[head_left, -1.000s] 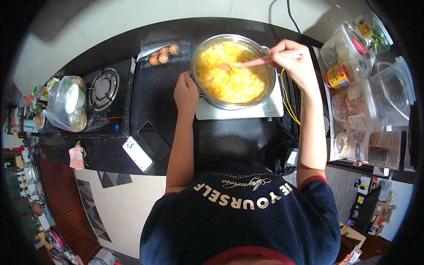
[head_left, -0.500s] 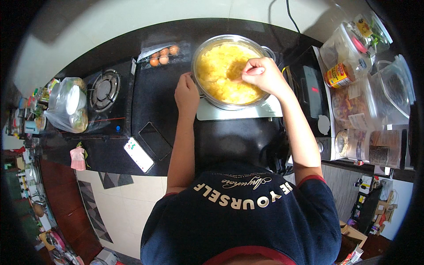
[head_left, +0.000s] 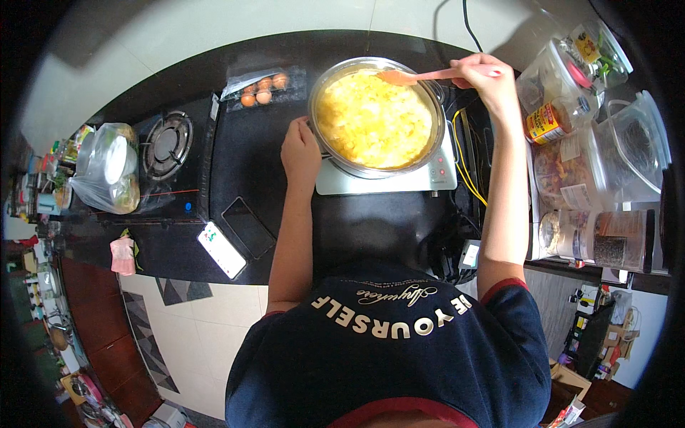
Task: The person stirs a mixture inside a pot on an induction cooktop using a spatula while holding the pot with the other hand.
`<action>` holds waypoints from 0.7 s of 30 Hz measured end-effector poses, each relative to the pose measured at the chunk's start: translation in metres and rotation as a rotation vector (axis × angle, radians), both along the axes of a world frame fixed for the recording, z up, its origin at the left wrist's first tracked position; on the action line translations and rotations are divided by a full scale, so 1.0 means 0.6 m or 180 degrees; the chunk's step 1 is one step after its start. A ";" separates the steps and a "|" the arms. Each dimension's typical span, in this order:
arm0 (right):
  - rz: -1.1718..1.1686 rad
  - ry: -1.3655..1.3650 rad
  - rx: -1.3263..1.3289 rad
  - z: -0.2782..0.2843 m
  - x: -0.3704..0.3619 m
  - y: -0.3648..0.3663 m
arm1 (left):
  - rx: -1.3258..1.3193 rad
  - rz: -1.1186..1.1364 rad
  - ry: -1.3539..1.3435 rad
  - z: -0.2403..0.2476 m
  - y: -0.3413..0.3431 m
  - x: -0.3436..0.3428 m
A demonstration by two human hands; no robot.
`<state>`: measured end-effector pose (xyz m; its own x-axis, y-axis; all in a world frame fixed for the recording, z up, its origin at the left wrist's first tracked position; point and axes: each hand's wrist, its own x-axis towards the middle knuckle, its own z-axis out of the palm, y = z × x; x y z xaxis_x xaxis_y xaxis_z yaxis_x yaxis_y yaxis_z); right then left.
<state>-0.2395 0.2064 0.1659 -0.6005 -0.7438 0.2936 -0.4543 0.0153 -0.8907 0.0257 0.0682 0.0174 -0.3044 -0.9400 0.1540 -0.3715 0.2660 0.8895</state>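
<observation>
A steel pot (head_left: 322, 150) full of lumpy yellow food (head_left: 377, 121) stands on a white-topped electric cooker (head_left: 349, 187) in front of me. My left hand (head_left: 300, 151) is closed at the pot's left side, around its handle, which is mostly hidden by the fingers. Beyond the pot's right rim, my right hand (head_left: 488, 80) grips a spatula (head_left: 437, 74) by its pink handle. The spatula lies nearly level across the far right rim, its orange-brown head over the far part of the food.
Left of the pot lie several brown eggs (head_left: 265, 89) in clear plastic. Farther left are a gas burner (head_left: 169, 146) and a filled plastic bag (head_left: 118, 167). A phone (head_left: 222, 250) rests near the front edge. Yellow cable (head_left: 466, 175) and clear containers (head_left: 567, 167) are on the right.
My right hand has moved from over the food out to the right, past the rim, bringing the spatula up to the pot's far right edge. My left hand stays in place.
</observation>
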 end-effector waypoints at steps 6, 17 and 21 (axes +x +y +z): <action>-0.0062 0.0499 0.0299 -0.114 0.004 -0.047 | -0.0032 -0.0003 -0.0054 0.005 0.002 -0.004; 0.0730 -0.0176 0.0758 -0.054 0.073 0.019 | -0.0016 0.0020 -0.0008 0.003 0.001 -0.001; 0.0747 0.0110 0.0379 0.019 0.065 0.040 | -0.0118 0.0036 -0.0050 -0.007 -0.003 0.005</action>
<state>-0.2006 0.2306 0.1776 -0.3986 -0.8921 0.2130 -0.4880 0.0097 -0.8728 0.0288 0.0664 0.0132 -0.2964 -0.9371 0.1842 -0.3885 0.2945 0.8731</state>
